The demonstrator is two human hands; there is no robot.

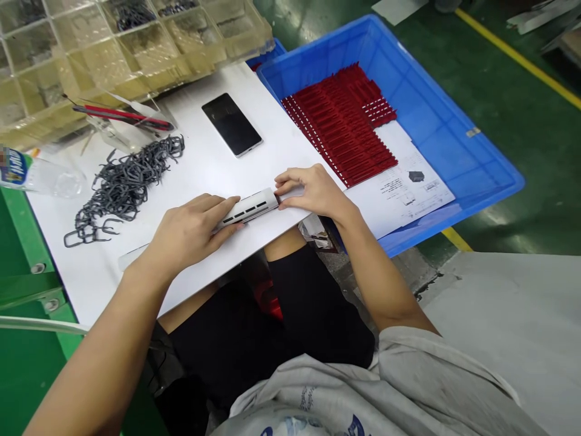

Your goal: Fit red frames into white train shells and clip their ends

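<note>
Left of the grip, a heap of dark grey wire clips [122,188] lies on a white board [86,284]. The left hand [190,233] is clamped around a white slotted plastic bar [249,209], its fingers lying flat along the top, while the right hand [315,194] closes on the far end, keeping the bar steady and level between both hands. Right of the grip, red slotted strips [340,124] lie in a blue plastic crate [436,121].

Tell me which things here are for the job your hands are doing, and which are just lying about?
For the job: left hand, right hand, white slotted bar, and probably the grey clips and red strips.

Just lying about: phone, plastic bottle.
</note>
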